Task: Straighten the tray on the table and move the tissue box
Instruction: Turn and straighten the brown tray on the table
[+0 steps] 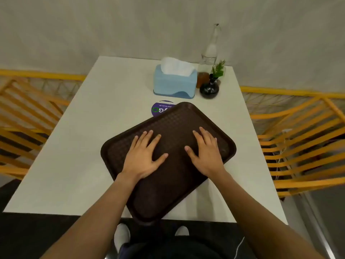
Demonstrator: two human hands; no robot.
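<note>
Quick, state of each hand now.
Left hand: open, flat on the brown tray, gripping nothing.
Right hand: open, flat on the same tray.

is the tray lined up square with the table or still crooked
Crooked. The tray lies turned diagonally, one corner hanging past the near edge of the table.

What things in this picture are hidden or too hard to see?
All in the head view:
- Round purple sticker: the dark brown plastic tray covers part, and its writing is too small to read.
- Brown object: half hidden behind the light blue tissue box and the round black vase.
- Tray under the left hand and right hand: covered.
- Clear glass bottle: contents unclear.
</note>
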